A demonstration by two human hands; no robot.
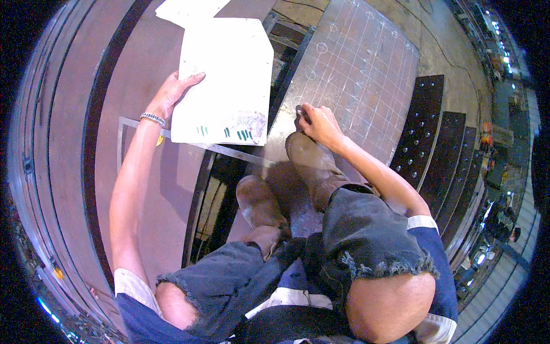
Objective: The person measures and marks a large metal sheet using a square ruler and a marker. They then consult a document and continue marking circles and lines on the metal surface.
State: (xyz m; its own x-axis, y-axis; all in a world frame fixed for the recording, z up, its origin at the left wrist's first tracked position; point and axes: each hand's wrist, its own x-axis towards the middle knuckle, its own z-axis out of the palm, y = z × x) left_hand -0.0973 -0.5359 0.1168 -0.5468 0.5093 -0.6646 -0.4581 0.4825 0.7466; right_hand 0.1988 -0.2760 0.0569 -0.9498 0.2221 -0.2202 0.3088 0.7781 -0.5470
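My left hand (pixel 169 94) is closed on the left edge of a white paper sheet (pixel 226 80), thumb on top. Dark green strokes and a smudged grey patch mark its lower part. Over a steel plate (pixel 366 74) covered in white grid lines, circles and zigzag marks, my right hand (pixel 322 126) is closed with fingertips pinched, just beyond the toe of my boot (pixel 309 157). A small pale bit shows at those fingertips, too small to name. A flat metal square (pixel 243 155) lies partly under the sheet, beside a small yellow thing (pixel 160 139) that is mostly covered.
More paper (pixel 192 8) lies beyond the sheet. Dark plates with rows of holes (pixel 421 132) stand stepped at the right. Between the left steel surface (pixel 149 189) and the marked plate runs a dark gap (pixel 220 195). Cables (pixel 435 34) trail across the floor at the far right.
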